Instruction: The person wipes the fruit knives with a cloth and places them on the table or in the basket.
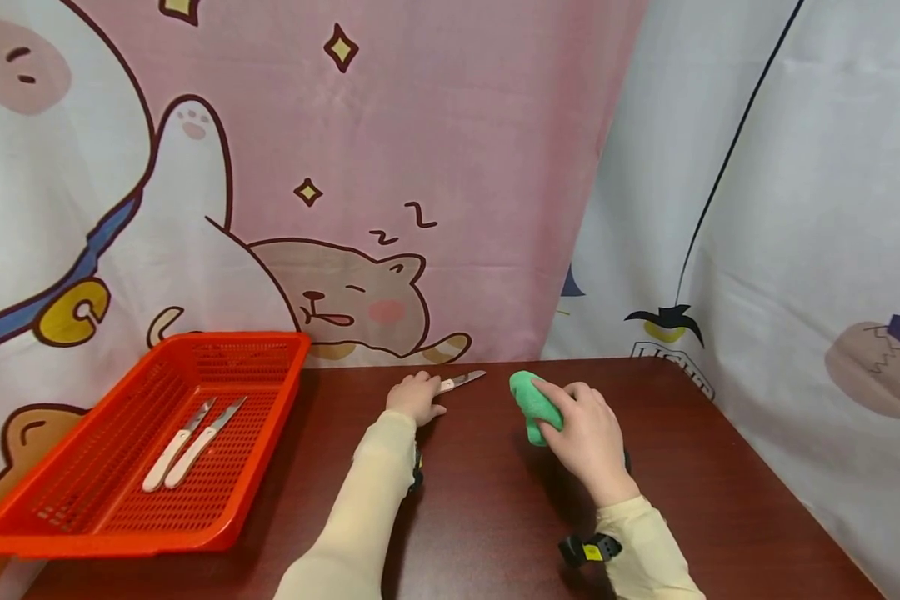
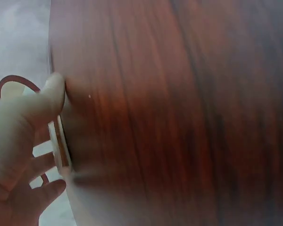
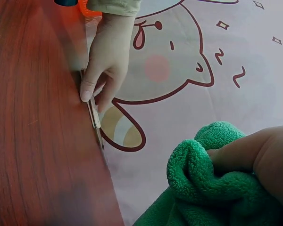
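My left hand (image 1: 414, 398) is at the white handle of a small knife (image 1: 461, 382) that lies near the table's back edge, blade pointing right. Its thumb stands apart from the fingers, with the handle between them; whether they touch it is unclear. The knife (image 2: 61, 146) also shows beside the spread fingers in the left wrist view. To the right, above the table, my right hand (image 1: 588, 433) grips a bunched green cloth (image 1: 534, 404). Folds of that cloth (image 3: 203, 183) and the thumb pressed into it fill the lower right of the right wrist view.
A red plastic basket (image 1: 262, 442) stands on the left of the table, with two white-handled knives (image 1: 195, 450) lying side by side in it. The dark brown table (image 1: 480, 517) ends at a printed curtain (image 1: 480, 208) behind and another on the right.
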{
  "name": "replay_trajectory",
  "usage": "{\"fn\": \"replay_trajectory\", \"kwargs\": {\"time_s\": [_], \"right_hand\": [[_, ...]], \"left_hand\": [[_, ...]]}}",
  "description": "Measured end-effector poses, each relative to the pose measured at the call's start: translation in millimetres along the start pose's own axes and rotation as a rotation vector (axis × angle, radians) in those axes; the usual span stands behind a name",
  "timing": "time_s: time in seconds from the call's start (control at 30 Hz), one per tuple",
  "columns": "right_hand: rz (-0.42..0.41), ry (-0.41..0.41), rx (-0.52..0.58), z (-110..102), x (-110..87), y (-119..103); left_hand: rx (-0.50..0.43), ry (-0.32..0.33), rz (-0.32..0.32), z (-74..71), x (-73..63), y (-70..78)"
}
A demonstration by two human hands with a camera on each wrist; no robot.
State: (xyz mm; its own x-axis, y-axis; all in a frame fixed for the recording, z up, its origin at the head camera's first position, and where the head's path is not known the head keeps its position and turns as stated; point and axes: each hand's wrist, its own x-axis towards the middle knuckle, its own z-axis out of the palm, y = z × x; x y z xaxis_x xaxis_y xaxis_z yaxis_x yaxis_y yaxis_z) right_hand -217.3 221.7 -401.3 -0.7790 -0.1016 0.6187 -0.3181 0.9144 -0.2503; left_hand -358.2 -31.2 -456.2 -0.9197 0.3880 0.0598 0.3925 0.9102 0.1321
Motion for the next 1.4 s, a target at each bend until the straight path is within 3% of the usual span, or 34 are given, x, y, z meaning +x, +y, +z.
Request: {"fn": "replay_trajectory", "kwargs": {"time_s": [0.13, 0.53, 0.73, 1.1, 1.4], "right_hand": [[-0.001, -0.006, 0.002, 0.1, 0.6, -0.1], [0.001, -0.011, 0.006, -1.5, 0.3, -1.6], [0.012, -0.016, 0.001, -2.9, -0.7, -1.8], [0.010, -0.014, -0.002, -2.0, -1.4, -0.1], [-0.008, 0.008, 0.007, -1.6, -3.1, 0.3]], "left_hand": [[0.029, 0.054, -0.012, 2.1, 3.3, 4.1], [0.044, 0.088, -0.054, 0.6, 2.6, 12.1], [0.012, 0.043, -0.059, -6.0, -2.1, 16.7], [-0.077, -0.111, -0.087, -8.4, -1.5, 15.8], [-0.165, -0.199, -0.021, -23.7, -15.8, 15.0]]}}
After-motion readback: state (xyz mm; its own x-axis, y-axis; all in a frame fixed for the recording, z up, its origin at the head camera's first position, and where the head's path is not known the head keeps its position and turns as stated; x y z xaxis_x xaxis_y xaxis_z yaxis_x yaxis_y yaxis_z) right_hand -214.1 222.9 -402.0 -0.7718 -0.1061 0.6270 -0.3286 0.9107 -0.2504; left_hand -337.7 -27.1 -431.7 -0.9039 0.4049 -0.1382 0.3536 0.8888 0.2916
